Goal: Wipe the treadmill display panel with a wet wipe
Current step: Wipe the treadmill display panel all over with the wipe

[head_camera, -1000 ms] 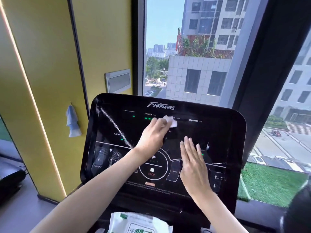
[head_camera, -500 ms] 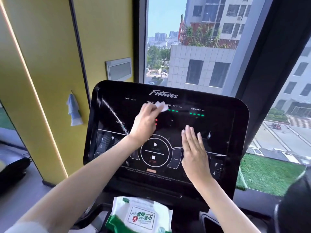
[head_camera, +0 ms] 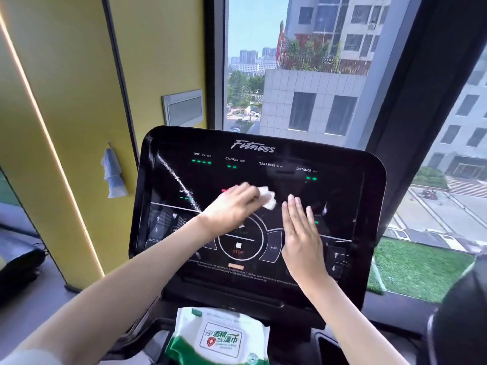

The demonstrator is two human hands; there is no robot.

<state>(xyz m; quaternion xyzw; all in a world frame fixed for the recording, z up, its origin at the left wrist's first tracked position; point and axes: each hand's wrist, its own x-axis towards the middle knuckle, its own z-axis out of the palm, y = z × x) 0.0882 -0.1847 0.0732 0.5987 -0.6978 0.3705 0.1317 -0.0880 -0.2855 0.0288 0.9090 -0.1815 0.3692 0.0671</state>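
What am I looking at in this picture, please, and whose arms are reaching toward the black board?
No robot here: a person wears one camera on the head, looking forward and down, so both bare arms are their own. The black board is a treadmill display panel, standing before a window. The left hand grips a crumpled white wet wipe against the panel's middle. The right hand rests flat on the panel, fingers straight, holding nothing. Below lies a green and white pack of wipes. A blue cloth hangs on the wall at left.
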